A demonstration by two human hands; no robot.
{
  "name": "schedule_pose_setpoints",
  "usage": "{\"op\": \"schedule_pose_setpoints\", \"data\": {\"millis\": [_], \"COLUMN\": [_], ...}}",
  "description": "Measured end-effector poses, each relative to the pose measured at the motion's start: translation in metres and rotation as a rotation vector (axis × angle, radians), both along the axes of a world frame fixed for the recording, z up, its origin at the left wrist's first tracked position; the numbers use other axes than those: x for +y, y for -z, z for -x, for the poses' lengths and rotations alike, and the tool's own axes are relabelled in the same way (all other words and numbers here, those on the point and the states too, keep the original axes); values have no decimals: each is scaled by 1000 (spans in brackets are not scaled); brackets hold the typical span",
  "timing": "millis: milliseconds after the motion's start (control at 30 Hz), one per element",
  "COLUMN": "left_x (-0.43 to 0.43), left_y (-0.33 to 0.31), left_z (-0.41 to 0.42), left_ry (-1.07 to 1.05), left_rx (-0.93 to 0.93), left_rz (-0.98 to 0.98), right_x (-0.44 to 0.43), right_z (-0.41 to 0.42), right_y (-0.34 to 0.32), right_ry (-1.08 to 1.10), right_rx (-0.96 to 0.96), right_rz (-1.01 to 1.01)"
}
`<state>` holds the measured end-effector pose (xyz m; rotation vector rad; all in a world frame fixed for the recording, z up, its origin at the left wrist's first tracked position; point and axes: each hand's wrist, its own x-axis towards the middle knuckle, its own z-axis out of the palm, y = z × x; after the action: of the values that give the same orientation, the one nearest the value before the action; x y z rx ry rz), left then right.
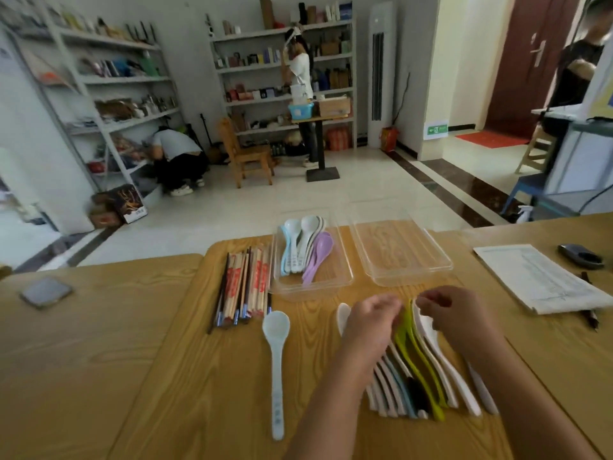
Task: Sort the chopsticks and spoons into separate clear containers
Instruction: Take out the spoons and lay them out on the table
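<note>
Your left hand and right hand pinch the spoons; bare table runs to the tray edge.

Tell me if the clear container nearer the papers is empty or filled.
Empty: only wood grain of the table shows through this container; the spoons lie in the other container.

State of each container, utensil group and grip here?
Left clear plastic container: holds white, blue, purple spoons.
Right clear plastic container: empty.
Wooden chopstick bundle: unsorted, on table.
Long pale plastic spoon: loose on table.
White and green spoon stack: on edge, between grips.
Left grip: touching stack; closure blurred.
Right grip: same.
</note>
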<state>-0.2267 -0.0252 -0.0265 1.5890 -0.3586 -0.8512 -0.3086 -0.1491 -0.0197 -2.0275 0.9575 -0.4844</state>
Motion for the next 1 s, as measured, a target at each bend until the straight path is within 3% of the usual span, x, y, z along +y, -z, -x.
{"op": "schedule_pose_setpoints", "data": {"millis": [167, 333, 533, 633, 700, 900, 1000], "left_x": [47, 54, 33, 26, 25, 23, 24], "left_y": [-21, -32, -23, -15, -9, -4, -5], "left_z": [-67, -141, -195, -202, -204, -208, -206], "left_ry": [-147, -258, -349, -351, -337, -324, -320], "left_rx": [-108, -107, -56, -54, -63, -40, -39], "left_rz": [70, 59, 50, 22, -5, 19, 13], "right_x": [31, 35, 38, 45, 41, 31, 34], "right_z": [-74, -163, -237, -256, -268, -272, -266], "right_y": [-27, -32, -16, -11, -1, 13, 8], "right_ry": [-190, -196, -229, -242, -244, -139, -132], "right_rx": [-68, -22, 262, 580, 622, 538, 455], "right_rz": [-37, -114, -73, -127, -122, -317, -246]}}
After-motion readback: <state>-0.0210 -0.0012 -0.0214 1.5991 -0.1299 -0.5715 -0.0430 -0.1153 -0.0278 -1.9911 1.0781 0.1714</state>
